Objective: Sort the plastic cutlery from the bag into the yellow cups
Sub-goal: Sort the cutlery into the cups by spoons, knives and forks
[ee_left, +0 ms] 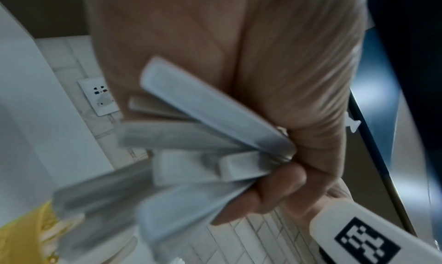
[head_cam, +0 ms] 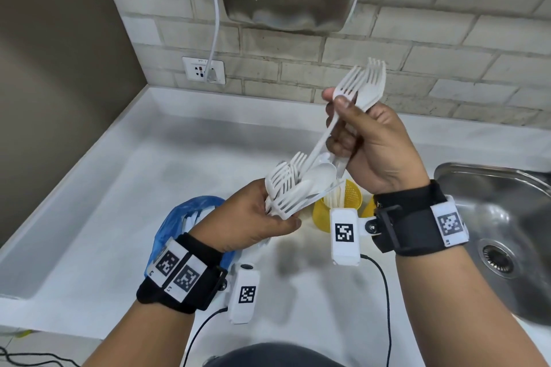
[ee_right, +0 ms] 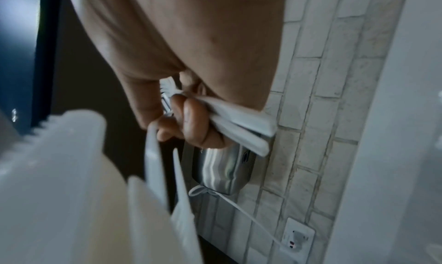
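A mixed bundle of white plastic cutlery point(head_cam: 293, 188) is being gripped by the left hand point(head_cam: 253, 217), whose fingers point(ee_left: 270, 190) are curled round the handles. The fork tines and spoon bowls are fanning out above and beyond the fingertips, while the handle ends are splaying out behind the palm, as is being shown in the left wrist view.

Several white forks point(head_cam: 362, 86) are being held by the right hand point(head_cam: 375, 143), raised above and beyond the left. They are being pinched between thumb and curled fingers point(ee_right: 191, 120); the tines are pointing up past the thumb tip, and the handles are running down through the fist and out below it. One long fork handle is slanting down from the right thumb toward the left hand's bundle; whether it is touching the bundle cannot be told.

Two yellow cups point(head_cam: 351, 199) are standing on the white counter point(head_cam: 149, 188) below both hands, mostly hidden by the right wrist; white cutlery is already standing in the nearer one. A blue plastic bag point(head_cam: 185, 214) is lying on the counter beneath the left wrist, behind the left fingers. A steel sink point(head_cam: 492, 217) is lying to the right of the right wrist.
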Demonstrator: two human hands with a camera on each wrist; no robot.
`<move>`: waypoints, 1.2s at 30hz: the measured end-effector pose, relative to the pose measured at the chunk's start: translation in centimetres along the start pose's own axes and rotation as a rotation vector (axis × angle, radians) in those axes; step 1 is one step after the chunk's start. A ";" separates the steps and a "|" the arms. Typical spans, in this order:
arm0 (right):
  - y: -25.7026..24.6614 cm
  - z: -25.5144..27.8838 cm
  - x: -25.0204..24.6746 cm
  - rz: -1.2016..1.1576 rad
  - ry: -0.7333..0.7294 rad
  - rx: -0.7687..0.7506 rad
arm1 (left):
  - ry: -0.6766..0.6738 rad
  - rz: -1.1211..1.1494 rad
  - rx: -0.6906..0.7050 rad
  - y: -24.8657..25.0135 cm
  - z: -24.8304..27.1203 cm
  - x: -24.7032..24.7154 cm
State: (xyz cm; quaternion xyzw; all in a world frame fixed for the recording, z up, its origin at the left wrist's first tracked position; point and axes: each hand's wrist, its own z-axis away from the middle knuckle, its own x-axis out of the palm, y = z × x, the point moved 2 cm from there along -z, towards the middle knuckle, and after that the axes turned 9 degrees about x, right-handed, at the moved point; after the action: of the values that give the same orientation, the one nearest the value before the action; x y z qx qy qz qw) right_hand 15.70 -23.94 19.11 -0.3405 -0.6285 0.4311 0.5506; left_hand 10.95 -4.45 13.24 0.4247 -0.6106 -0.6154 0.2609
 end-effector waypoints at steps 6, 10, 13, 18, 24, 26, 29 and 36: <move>-0.6 -0.6 -0.9 -0.427 0.042 0.007 | 0.000 -0.041 0.022 0.0 -0.1 0.1; -0.8 -0.1 -1.2 -0.415 0.235 -0.059 | -0.003 -0.054 0.026 0.0 -0.1 0.1; -0.9 0.5 -1.1 -0.250 0.359 -0.111 | 0.012 -0.051 0.029 -0.1 -0.2 0.1; -0.4 0.7 -1.0 -0.191 0.338 -0.116 | 0.013 -0.049 0.021 -0.4 -0.3 0.1; 0.6 0.3 -1.2 -0.279 0.130 0.031 | 0.033 -0.057 0.023 -0.6 -0.2 -0.1; 0.8 0.3 -1.2 -0.193 0.101 0.055 | 0.033 -0.068 0.026 -0.7 -0.2 -0.3; 0.9 0.4 -1.0 0.064 0.016 0.086 | 0.014 -0.082 0.024 -0.6 -0.1 -0.4; 0.3 1.0 -0.5 0.654 -0.155 0.094 | -0.047 -0.126 0.068 -0.7 -0.3 -0.7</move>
State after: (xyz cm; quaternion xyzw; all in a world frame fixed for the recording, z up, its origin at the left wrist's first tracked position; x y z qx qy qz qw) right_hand 14.78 -24.43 18.66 -0.4646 -0.5053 0.6382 0.3488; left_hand 11.73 -3.96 12.77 0.4565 -0.6091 -0.6193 0.1927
